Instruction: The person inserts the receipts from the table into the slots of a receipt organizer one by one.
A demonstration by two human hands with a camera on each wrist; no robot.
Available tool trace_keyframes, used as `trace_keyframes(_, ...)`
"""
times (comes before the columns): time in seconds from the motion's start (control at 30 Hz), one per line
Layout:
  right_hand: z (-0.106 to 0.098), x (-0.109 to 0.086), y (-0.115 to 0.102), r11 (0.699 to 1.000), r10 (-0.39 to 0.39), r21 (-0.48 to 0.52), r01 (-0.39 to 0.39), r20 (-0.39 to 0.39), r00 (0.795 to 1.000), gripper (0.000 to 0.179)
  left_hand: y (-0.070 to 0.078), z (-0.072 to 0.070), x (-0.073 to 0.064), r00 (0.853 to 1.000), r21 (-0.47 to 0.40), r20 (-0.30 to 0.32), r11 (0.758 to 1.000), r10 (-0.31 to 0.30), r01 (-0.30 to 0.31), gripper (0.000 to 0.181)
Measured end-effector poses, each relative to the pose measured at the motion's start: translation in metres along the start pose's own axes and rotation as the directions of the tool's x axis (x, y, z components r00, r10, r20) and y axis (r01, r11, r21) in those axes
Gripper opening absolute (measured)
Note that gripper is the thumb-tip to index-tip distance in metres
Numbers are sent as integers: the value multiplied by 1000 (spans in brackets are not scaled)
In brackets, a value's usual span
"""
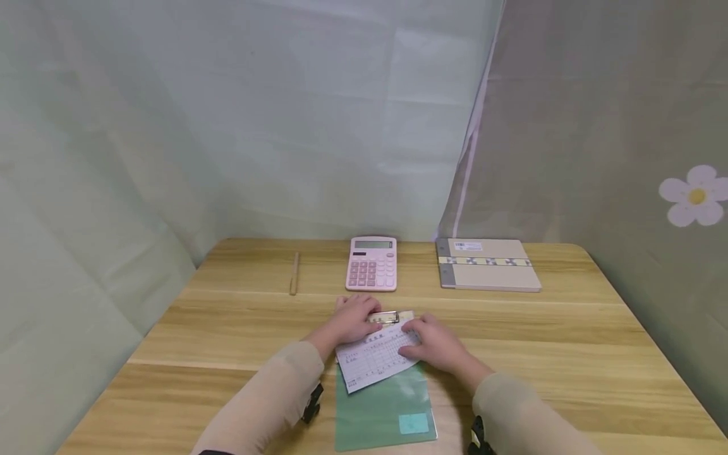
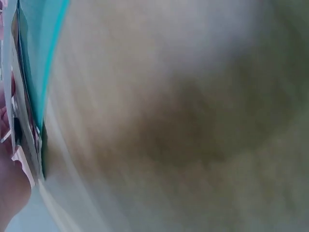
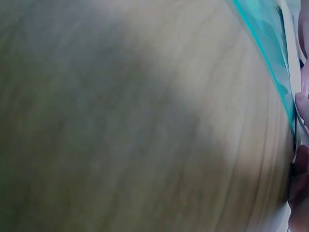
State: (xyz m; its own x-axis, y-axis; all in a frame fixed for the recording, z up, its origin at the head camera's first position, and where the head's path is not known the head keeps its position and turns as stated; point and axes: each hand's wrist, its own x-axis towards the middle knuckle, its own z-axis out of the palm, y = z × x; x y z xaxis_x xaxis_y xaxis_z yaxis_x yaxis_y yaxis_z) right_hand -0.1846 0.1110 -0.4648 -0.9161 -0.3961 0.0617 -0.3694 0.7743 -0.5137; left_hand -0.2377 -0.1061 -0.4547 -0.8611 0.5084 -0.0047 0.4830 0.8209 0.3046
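Note:
A printed paper form point(image 1: 370, 363) lies tilted over a green translucent folder point(image 1: 381, 404) with a teal label near its lower edge. At the folder's upper end is a metal clip point(image 1: 387, 317), with a pale yellowish sheet showing beside it. My left hand point(image 1: 352, 318) grips the clip's left side with curled fingers. At the form's right edge, my right hand point(image 1: 435, 341) holds the paper, thumb and index finger lying on its face. The wrist views catch only the folder's teal edge point(image 2: 50, 58) and parts of the fingers point(image 3: 301, 104) at the frame sides.
A pink calculator point(image 1: 372, 265) lies beyond my hands. To its left is a slim wooden-coloured stick or pen point(image 1: 294, 273). A beige notebook point(image 1: 491, 272) with a grey spine and patterned band lies at the back right. Curtains point(image 1: 341, 126) hang behind the wooden table point(image 1: 227, 322).

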Motion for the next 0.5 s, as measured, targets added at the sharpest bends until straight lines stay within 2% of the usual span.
trace_keyframes(0.2,3,-2,-6,999,26,-25,-27,-32,999,47,-2,0,-1,1000,-7,-13,1000,20,-20,29)
trace_keyframes(0.5,2,-2,-11,998,24,-50,-26,-40,999,42,-1,-13,2,999,-59,50,998,20,-17,26)
